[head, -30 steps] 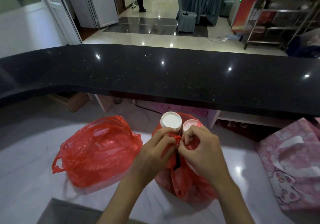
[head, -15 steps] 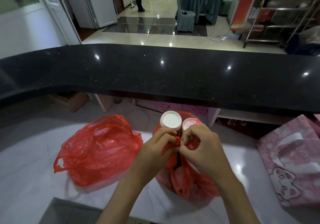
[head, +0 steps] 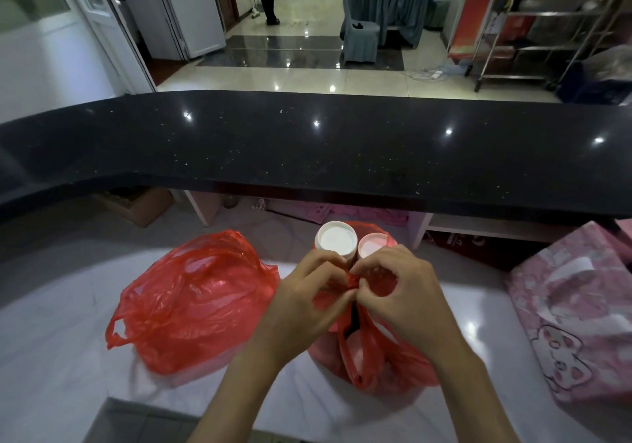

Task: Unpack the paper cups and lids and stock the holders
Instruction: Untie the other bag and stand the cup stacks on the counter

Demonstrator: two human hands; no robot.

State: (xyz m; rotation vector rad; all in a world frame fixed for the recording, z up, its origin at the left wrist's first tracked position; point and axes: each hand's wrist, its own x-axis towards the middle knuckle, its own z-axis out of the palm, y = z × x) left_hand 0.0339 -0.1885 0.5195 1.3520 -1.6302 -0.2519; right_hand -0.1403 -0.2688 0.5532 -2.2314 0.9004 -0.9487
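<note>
A tied red plastic bag point(head: 369, 364) stands on the white marble counter point(head: 61, 323) in front of me. Two stacks of white paper cups poke out of its top: one bare stack point(head: 336, 238) and one still under red film point(head: 373, 245). My left hand point(head: 307, 292) and my right hand point(head: 400, 292) meet at the bag's knot point(head: 352, 280), each pinching the twisted red plastic with fingertips. A second red plastic bag point(head: 195, 299) lies crumpled to the left, its contents hidden.
A raised black stone ledge point(head: 307, 155) runs across just behind the bags. A pink patterned gift bag point(head: 578, 319) lies at the right. Beyond the ledge are a tiled floor, covered chairs, a metal trolley point(head: 533, 28) and a person standing far off.
Both hands stay at the knot; the fingers have shifted slightly, working the twisted plastic. The bags have not moved.
</note>
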